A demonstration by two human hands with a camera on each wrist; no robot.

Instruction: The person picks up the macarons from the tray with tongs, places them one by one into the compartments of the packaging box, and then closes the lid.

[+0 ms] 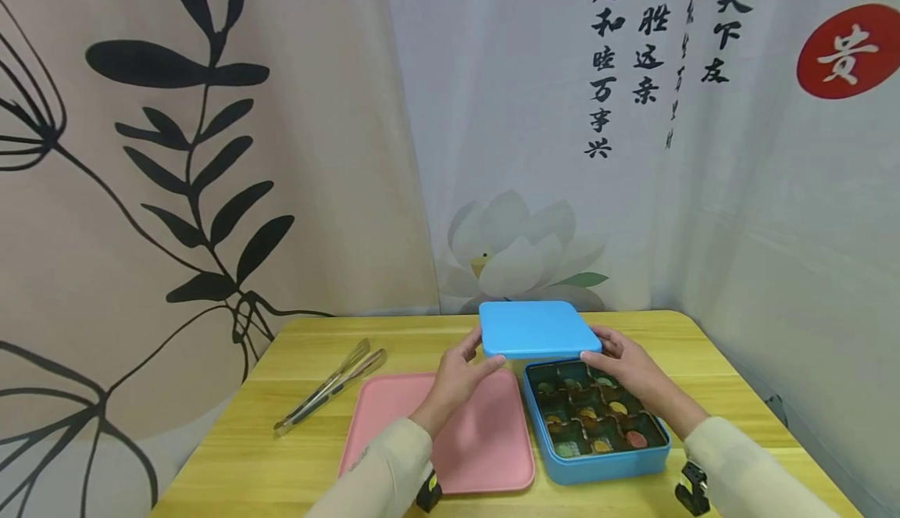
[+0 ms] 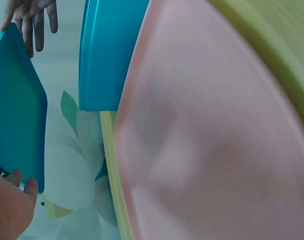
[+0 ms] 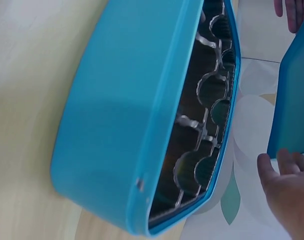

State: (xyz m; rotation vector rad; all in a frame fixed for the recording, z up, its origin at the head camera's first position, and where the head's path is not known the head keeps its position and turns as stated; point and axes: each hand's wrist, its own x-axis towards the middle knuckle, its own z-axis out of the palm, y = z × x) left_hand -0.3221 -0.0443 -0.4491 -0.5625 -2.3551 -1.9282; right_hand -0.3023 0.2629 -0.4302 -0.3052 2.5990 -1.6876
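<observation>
A flat blue lid (image 1: 540,329) is held up between both hands, above the far edge of a blue box (image 1: 606,467). My left hand (image 1: 457,381) grips the lid's left edge, its thumb on the near corner. On the right edge, my right hand (image 1: 629,366) grips it the same way. Inside the box sits a dark divided tray (image 1: 589,411) with small round pieces in its compartments, some green, yellow and reddish; I cannot tell what they are. The right wrist view shows the box's side wall (image 3: 122,110) and the lid (image 3: 296,95) apart from it.
Left of the box lies a pink tray (image 1: 485,455) on the wooden table (image 1: 239,455). Metal tongs (image 1: 330,389) rest on the table farther left. A printed curtain (image 1: 337,151) hangs right behind the table's far edge.
</observation>
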